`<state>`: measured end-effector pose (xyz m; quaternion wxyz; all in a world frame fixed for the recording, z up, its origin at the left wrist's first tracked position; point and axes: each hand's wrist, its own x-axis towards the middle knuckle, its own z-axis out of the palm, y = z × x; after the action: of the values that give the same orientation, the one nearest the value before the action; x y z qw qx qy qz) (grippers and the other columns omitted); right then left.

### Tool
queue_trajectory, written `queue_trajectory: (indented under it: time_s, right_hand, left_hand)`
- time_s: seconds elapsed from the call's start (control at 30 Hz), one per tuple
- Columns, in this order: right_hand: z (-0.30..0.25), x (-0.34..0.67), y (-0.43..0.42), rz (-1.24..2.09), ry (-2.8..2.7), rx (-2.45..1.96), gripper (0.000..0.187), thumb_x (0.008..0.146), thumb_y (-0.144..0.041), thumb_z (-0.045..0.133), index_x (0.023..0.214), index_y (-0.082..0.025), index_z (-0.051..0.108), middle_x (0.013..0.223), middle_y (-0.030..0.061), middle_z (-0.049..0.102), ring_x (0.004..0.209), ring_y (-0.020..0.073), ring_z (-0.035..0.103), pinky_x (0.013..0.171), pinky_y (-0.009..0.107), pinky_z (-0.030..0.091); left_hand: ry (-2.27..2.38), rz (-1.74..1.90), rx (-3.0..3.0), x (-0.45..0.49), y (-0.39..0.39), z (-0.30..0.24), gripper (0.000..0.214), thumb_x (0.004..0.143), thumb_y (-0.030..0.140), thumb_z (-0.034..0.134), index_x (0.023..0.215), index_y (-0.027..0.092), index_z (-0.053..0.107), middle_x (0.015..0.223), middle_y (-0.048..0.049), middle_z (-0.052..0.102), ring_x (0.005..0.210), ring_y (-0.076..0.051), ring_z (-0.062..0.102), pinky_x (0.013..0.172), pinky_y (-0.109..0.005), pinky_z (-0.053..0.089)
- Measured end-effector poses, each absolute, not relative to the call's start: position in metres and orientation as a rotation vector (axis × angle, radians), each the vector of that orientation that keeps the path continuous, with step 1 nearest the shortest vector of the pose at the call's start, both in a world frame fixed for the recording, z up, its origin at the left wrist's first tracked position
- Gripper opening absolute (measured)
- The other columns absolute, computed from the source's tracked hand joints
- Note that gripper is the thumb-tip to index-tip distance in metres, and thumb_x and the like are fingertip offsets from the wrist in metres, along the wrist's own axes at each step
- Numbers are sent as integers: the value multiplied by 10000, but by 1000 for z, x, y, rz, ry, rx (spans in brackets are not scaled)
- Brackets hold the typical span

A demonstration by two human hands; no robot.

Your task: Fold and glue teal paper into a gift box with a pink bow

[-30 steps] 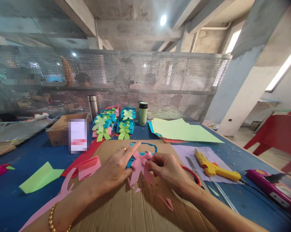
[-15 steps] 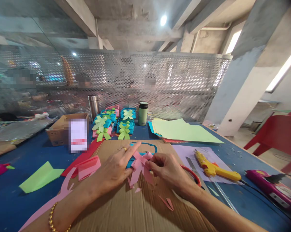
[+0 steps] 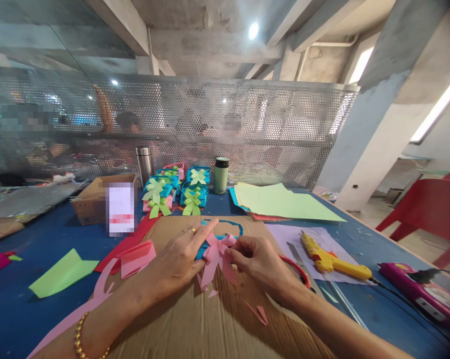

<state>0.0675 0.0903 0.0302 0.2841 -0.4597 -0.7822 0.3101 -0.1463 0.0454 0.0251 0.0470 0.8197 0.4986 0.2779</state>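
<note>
In the middle of the cardboard lies a small blue paper basket point(image 3: 199, 253) with a blue strip handle point(image 3: 241, 229). A pink paper bow point(image 3: 212, 259) covers its front, loops above and two tails hanging down. My left hand point(image 3: 182, 249) grips the basket from the left, index finger stretched along its top and thumb low at the side. At the bow's right edge, my right hand point(image 3: 258, 262) pinches the pink paper between thumb and forefinger. Red-handled scissors point(image 3: 302, 271) lie beside my right wrist, partly hidden. Pink scraps point(image 3: 261, 315) are scattered on the cardboard.
A yellow glue gun point(image 3: 324, 259) rests on purple paper at the right, near a magenta power strip point(image 3: 419, 289). Behind stand finished bow baskets point(image 3: 193, 197), a green tumbler point(image 3: 221, 177), a steel flask point(image 3: 144, 167), a carton point(image 3: 86, 199) and stacked paper point(image 3: 285, 202).
</note>
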Motion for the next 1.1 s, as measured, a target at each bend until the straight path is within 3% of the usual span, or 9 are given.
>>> queue_trajectory:
  time_s: [0.3,0.53,0.63,0.73,0.87,1.1]
  right_hand:
    - [32,68,88,809,-2103,-1206,393,904,-466,541,657,-175,634,620,2,609,578,123,515,525,247,328]
    - [40,67,84,756,-2053,-1204,468,945,-512,493,628,-182,588,580,-10,531,550,114,438,501,249,291]
    - [39,71,82,567,-2030,-1142,409,962,-477,500,684,-191,589,606,-8,557,547,114,460,512,251,308]
    - [37,76,78,245,-2159,-955,264,1001,-349,458,864,-193,621,723,17,638,607,122,540,572,257,359]
    - [34,77,72,-184,-2416,-700,290,1028,-222,360,1090,-183,640,876,70,705,657,139,591,574,285,346]
    - [30,74,74,-397,-2409,-611,260,1030,-192,388,1158,-160,613,771,20,644,552,132,508,512,304,269]
  left_hand:
    - [1518,885,2546,-148,49,21,784,886,119,501,1573,325,183,1455,-79,528,1317,-277,521,1032,-447,503]
    - [1535,828,2534,-148,48,23,771,887,128,512,1568,294,192,1485,-90,501,1361,-271,480,1068,-450,471]
    - [1551,822,2522,-148,48,24,785,864,102,513,1565,275,207,1488,-95,499,1372,-273,468,1082,-462,462]
    - [1536,860,2534,-148,49,23,748,884,105,503,1562,260,229,1467,-105,518,1352,-272,489,1072,-453,478]
    - [1508,898,2523,-148,51,21,650,953,181,487,1555,244,249,1446,-127,535,1303,-268,531,1052,-450,495]
    - [1500,825,2470,-149,49,26,690,944,232,526,1562,282,225,1475,-83,514,1354,-261,484,1070,-439,467]
